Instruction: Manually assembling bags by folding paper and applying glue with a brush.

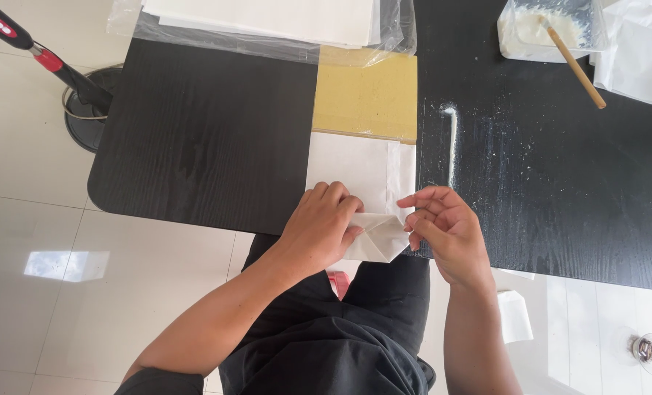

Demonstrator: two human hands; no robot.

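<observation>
At the near edge of a black desk (209, 139), a white paper sheet (362, 172) is being folded. Its folded flap (377, 235) is pinched by the left hand (318, 228) and by the right hand (443, 230); yellow board (366, 99) lies just beyond.

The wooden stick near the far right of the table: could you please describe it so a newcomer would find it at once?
Start at the black table and look to its far right corner, where a clear plastic bag of white paste lies. The wooden stick leans out of it, slanting toward the person. It is the only thin tan rod among white sheets.
</observation>
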